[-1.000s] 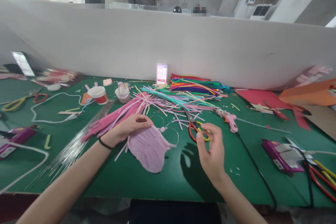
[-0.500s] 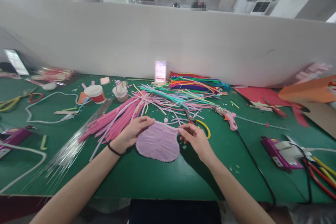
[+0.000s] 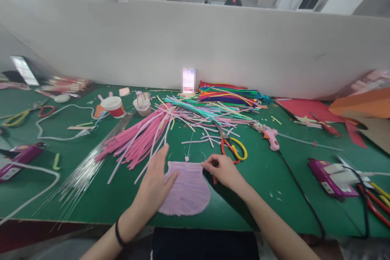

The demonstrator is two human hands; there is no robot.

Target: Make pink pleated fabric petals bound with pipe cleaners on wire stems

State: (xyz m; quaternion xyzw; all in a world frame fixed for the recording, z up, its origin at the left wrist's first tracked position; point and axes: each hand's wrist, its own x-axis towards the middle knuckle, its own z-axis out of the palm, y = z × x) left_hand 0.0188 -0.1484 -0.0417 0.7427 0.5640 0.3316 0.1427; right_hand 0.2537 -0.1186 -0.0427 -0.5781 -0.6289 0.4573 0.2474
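A fuzzy lilac shell-shaped piece (image 3: 189,191), seemingly made of pipe cleaners, lies near the front of the table with its straight edge to the back. Thin curved wires and a small lilac knot (image 3: 187,159) stand at that edge. My left hand (image 3: 155,180), fingers stretched out, rests over the piece's left side with the thumb on its surface. At the back right corner, my right hand (image 3: 224,172) pinches the edge between thumb and forefinger. Scissors with red and yellow handles (image 3: 234,149) lie just behind my right hand.
Pink pipe cleaners (image 3: 141,134) and a multicoloured heap (image 3: 228,93) lie behind my hands. Wire stems (image 3: 81,176) spread at left, near a paper cup (image 3: 113,107). A pink glue gun (image 3: 272,138) and a purple power strip (image 3: 330,178) with cables are at right.
The lilac piece has come down and nearer to me, and now lies flatter. My left hand has let go of its back left corner and opened over its left side. My right hand still pinches the right corner.
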